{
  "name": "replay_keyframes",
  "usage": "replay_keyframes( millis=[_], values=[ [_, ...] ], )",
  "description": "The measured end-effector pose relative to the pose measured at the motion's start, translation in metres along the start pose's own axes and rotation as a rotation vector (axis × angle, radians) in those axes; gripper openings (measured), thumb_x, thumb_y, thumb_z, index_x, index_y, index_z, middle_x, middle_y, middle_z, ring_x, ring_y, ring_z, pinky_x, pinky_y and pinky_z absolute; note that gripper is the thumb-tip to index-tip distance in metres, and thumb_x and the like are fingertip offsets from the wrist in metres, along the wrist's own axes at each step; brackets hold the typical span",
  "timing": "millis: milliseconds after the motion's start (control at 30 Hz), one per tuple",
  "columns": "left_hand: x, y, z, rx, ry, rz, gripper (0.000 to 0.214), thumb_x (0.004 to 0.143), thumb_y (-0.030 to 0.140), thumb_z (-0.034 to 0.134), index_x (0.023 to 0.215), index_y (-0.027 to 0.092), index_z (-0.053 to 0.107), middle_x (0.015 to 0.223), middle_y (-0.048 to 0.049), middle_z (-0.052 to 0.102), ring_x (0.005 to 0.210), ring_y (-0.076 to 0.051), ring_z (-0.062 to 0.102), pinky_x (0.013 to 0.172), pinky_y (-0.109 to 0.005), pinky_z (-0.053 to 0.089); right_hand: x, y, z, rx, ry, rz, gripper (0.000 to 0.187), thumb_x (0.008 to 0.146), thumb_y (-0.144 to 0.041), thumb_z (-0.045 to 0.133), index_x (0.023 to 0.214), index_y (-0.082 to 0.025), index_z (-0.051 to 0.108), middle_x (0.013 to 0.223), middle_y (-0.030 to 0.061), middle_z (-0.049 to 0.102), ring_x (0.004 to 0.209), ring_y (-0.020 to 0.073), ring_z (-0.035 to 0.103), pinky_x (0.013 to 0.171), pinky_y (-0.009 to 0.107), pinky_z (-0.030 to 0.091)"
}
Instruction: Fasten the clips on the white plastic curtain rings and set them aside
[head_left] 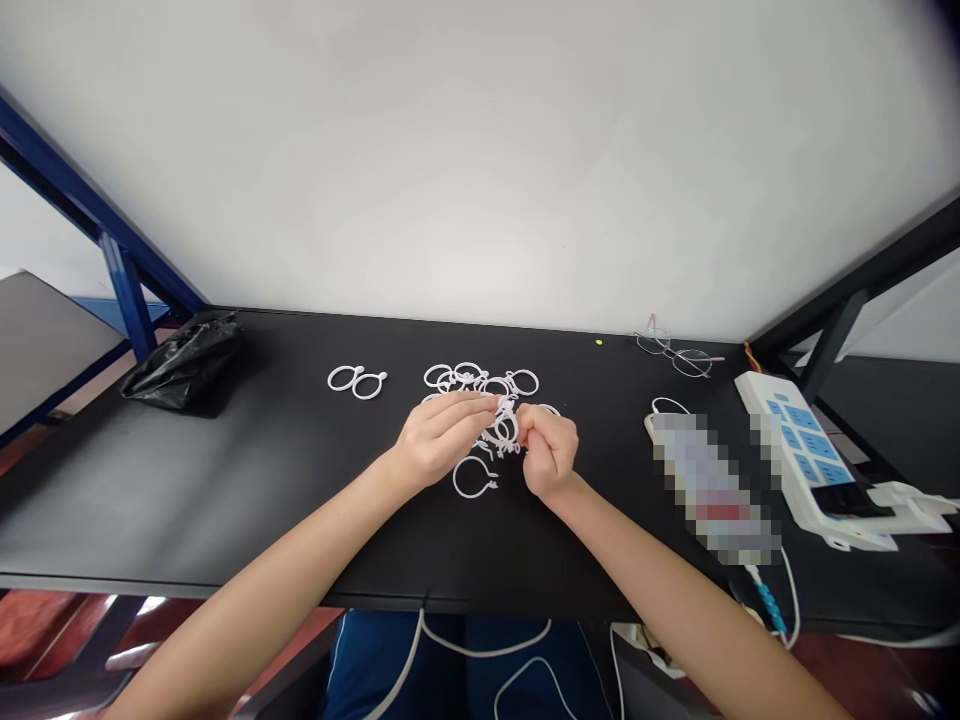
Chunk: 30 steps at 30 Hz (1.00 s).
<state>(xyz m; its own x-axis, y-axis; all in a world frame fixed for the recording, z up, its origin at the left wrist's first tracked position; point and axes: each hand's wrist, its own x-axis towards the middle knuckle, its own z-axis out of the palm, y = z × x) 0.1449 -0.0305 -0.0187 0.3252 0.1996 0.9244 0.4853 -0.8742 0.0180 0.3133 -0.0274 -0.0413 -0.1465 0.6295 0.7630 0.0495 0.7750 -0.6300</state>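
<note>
My left hand (442, 435) and my right hand (547, 452) meet above a heap of white plastic curtain rings (480, 382) on the black tabletop (225, 490). The fingers of both hands are closed on white rings at the heap's near side, though they hide how the rings link. A single ring (472, 478) lies just below my hands. Further left, a linked pair of rings (357, 381) rests apart from the heap.
A black plastic bag (184, 360) lies at the table's far left. Wire-rimmed glasses (679, 353) sit near the back edge. On the right are a pixelated object (712, 490) and a white power strip (799, 450) with blue panels and cables.
</note>
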Motion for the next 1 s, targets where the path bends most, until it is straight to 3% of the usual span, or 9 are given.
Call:
replay_keyframes(
  millis=[133, 300, 433, 533, 667, 800, 1000],
  values=[
    [-0.004, 0.003, 0.002, -0.072, -0.03, 0.007, 0.02, 0.086, 0.001, 0.057, 0.103, 0.012, 0.061, 0.102, -0.0126, 0.073, 0.1, -0.021, 0.069, 0.081, -0.033, 0.062, 0.0, -0.004, 0.004, -0.069, -0.056, -0.041, 0.026, 0.087, -0.007, 0.034, 0.065, -0.02, 0.043, 0.057, -0.0026, 0.041, 0.047, 0.0096, 0.037, 0.046, 0.025, 0.028],
    [-0.003, 0.004, 0.0, -0.098, -0.038, 0.0, 0.021, 0.087, 0.001, 0.056, 0.105, 0.011, 0.06, 0.105, -0.014, 0.072, 0.103, -0.022, 0.068, 0.081, -0.033, 0.062, 0.0, -0.006, 0.004, -0.053, -0.025, -0.01, 0.027, 0.09, -0.011, 0.033, 0.066, -0.02, 0.043, 0.055, -0.0031, 0.04, 0.045, 0.0098, 0.037, 0.045, 0.025, 0.03],
    [-0.001, 0.002, -0.002, -0.073, -0.044, -0.008, 0.021, 0.089, 0.003, 0.053, 0.106, 0.013, 0.06, 0.108, -0.013, 0.072, 0.104, -0.022, 0.067, 0.08, -0.034, 0.062, -0.001, -0.005, 0.004, -0.052, 0.095, 0.048, 0.019, 0.092, -0.015, 0.036, 0.097, -0.021, 0.054, 0.062, -0.0034, 0.052, 0.044, 0.0099, 0.046, 0.044, 0.024, 0.038],
    [-0.001, 0.001, -0.001, -0.084, -0.052, 0.001, 0.02, 0.088, 0.001, 0.054, 0.103, 0.012, 0.06, 0.108, -0.0146, 0.071, 0.107, -0.023, 0.066, 0.082, -0.034, 0.062, -0.001, -0.006, 0.003, -0.114, 0.065, -0.014, 0.029, 0.091, -0.012, 0.04, 0.115, -0.022, 0.053, 0.07, -0.0012, 0.059, 0.049, 0.0107, 0.055, 0.045, 0.024, 0.045],
    [-0.005, 0.001, 0.001, -0.133, -0.049, -0.017, 0.015, 0.087, -0.002, 0.052, 0.091, 0.012, 0.056, 0.115, -0.017, 0.068, 0.114, -0.024, 0.063, 0.085, -0.036, 0.061, 0.002, -0.009, 0.003, -0.156, 0.027, -0.114, 0.033, 0.085, -0.008, 0.047, 0.115, -0.022, 0.055, 0.076, 0.0016, 0.063, 0.058, 0.0134, 0.062, 0.051, 0.026, 0.051],
    [-0.006, -0.001, 0.002, -0.161, -0.048, -0.034, 0.018, 0.085, -0.004, 0.05, 0.083, 0.014, 0.05, 0.119, -0.0176, 0.067, 0.116, -0.025, 0.062, 0.087, -0.037, 0.06, 0.005, -0.012, 0.006, -0.218, 0.058, -0.152, 0.03, 0.081, -0.007, 0.058, 0.107, -0.021, 0.056, 0.067, -0.0027, 0.062, 0.048, 0.0112, 0.059, 0.047, 0.025, 0.049],
    [-0.004, -0.003, 0.004, -0.116, 0.003, -0.072, 0.025, 0.082, -0.006, 0.054, 0.098, 0.014, 0.053, 0.115, -0.0168, 0.067, 0.114, -0.024, 0.063, 0.087, -0.038, 0.059, 0.005, -0.014, 0.009, -0.301, 0.077, -0.146, 0.018, 0.082, -0.013, 0.067, 0.092, -0.023, 0.056, 0.07, -0.0033, 0.069, 0.045, 0.0097, 0.062, 0.043, 0.021, 0.05]
  ],
)
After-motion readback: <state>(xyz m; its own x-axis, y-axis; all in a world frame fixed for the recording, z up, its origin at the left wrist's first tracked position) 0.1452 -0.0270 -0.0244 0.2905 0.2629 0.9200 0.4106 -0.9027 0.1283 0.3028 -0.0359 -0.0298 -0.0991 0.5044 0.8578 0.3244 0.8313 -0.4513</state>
